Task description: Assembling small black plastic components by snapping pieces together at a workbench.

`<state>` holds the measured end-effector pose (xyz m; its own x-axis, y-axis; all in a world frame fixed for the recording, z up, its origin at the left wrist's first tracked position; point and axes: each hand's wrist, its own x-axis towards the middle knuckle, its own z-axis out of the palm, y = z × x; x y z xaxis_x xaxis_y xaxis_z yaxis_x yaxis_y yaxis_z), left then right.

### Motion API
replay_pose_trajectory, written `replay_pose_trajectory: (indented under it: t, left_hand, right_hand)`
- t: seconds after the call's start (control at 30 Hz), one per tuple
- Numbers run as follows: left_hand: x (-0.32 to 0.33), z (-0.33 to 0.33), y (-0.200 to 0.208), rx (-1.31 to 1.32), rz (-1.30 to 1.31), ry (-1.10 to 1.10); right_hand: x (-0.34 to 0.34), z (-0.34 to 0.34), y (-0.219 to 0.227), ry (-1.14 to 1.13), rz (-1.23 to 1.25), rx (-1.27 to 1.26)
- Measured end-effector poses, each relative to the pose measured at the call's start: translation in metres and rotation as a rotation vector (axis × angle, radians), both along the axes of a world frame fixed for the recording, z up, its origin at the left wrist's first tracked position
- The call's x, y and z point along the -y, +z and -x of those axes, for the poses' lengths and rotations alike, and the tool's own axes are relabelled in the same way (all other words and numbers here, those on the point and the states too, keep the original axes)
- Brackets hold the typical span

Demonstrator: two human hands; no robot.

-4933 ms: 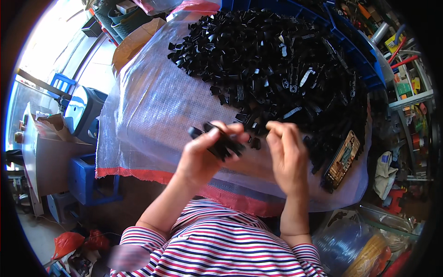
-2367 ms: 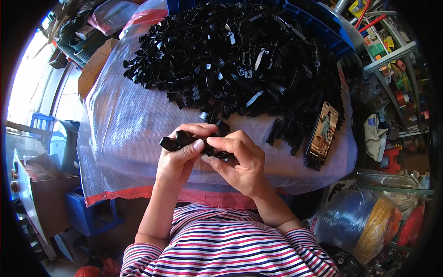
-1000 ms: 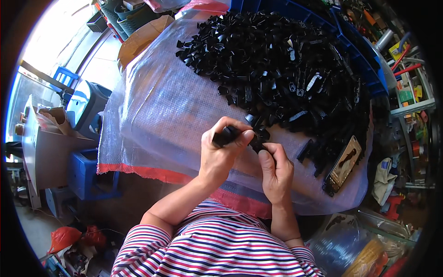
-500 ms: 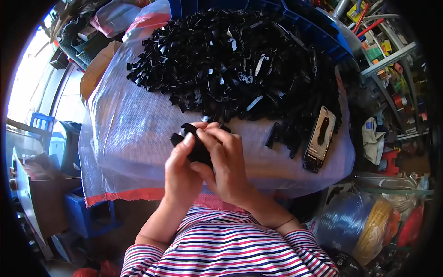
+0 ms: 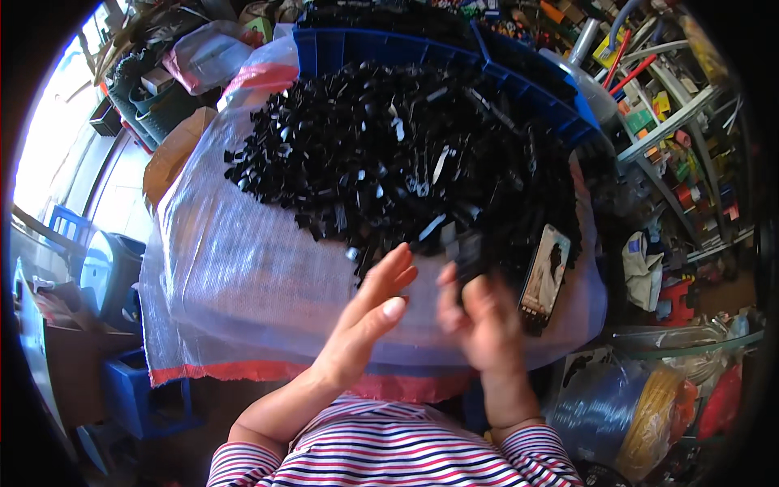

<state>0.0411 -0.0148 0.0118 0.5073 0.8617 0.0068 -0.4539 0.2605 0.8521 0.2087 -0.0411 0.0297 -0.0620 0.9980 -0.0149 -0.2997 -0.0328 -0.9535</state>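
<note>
My left hand (image 5: 369,312) is held above the white woven sheet (image 5: 243,276), fingers stretched out and nothing in it. To its right, my right hand (image 5: 487,325) is smeared by motion. Its fingers are closed around black plastic pieces (image 5: 468,250), which are too blurred to count. Just beyond both hands lies a large heap of small black plastic pieces (image 5: 365,154), some with shiny faces. A smartphone (image 5: 545,276) with its screen lit leans at the heap's right edge, close to my right hand.
Blue plastic crates (image 5: 381,50) stand behind the heap. On the left are a blue stool (image 5: 150,390) and a wooden cabinet (image 5: 73,357). At the lower right sit wrapped blue and yellow rolls (image 5: 617,406). A metal rack (image 5: 673,122) with mixed goods rises at the right.
My hands were together around black pieces and have parted. The left has opened; the right has moved right with black pieces. The view has tilted up, showing more of the crates.
</note>
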Motion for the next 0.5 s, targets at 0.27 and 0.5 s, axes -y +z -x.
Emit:
replay_pose_trajectory:
  t: [0.27,0.5]
  left_hand:
    - [-0.019,0.035,-0.043,-0.576,-0.487,0.639]
    - [-0.017,0.037,-0.048,-0.490,-0.299,0.638]
  right_hand:
    - [-0.221,-0.232,0.078,-0.573,-0.097,-0.138]
    - [-0.279,-0.321,0.085,-0.755,0.072,0.341]
